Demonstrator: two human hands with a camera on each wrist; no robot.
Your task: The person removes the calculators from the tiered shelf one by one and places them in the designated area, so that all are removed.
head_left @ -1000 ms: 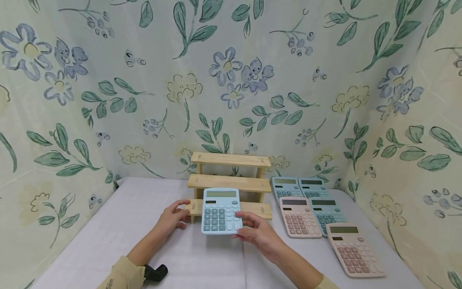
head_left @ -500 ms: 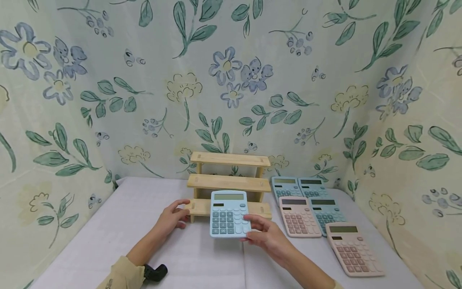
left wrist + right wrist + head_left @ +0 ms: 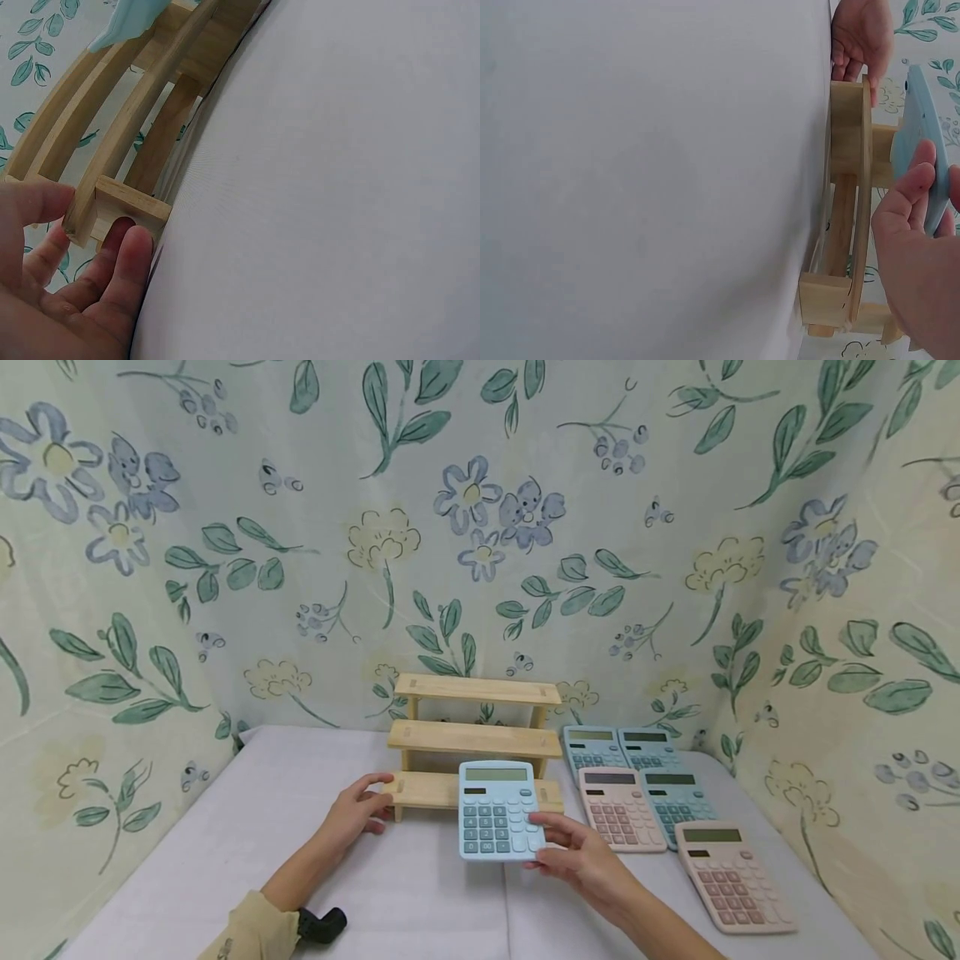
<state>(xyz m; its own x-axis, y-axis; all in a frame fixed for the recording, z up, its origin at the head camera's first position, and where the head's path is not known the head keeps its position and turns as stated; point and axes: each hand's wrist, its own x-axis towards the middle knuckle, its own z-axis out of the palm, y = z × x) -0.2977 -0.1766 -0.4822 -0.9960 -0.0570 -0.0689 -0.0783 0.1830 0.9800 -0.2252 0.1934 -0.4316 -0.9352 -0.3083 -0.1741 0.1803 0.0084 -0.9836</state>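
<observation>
My right hand [image 3: 583, 858] pinches a light-blue calculator [image 3: 496, 837] by its lower right edge, thumb and fingers on either side. The calculator is tilted up, its keys and display facing me, and overlaps the lowest step of a three-tier wooden stand [image 3: 476, 739] in the head view. At the left end of that step, my left hand [image 3: 357, 810] holds the stand. In the left wrist view, the thumb lies at the top board's end [image 3: 75, 217] and the fingers [image 3: 129, 266] are below it, around the support. The right wrist view shows the calculator [image 3: 922, 127] edge-on above the stand.
To the right lie several other calculators: a pink one [image 3: 617, 817] beside a blue one [image 3: 678, 797], two more blue ones [image 3: 592, 743] behind, and a pink one [image 3: 735, 889] nearer. A white cloth [image 3: 397, 893] covers the table. Floral curtain [image 3: 322, 585] stands behind.
My right hand has moved rightward and slightly nearer with the blue calculator, away from the middle of the stand. My left hand stays at the stand's left end.
</observation>
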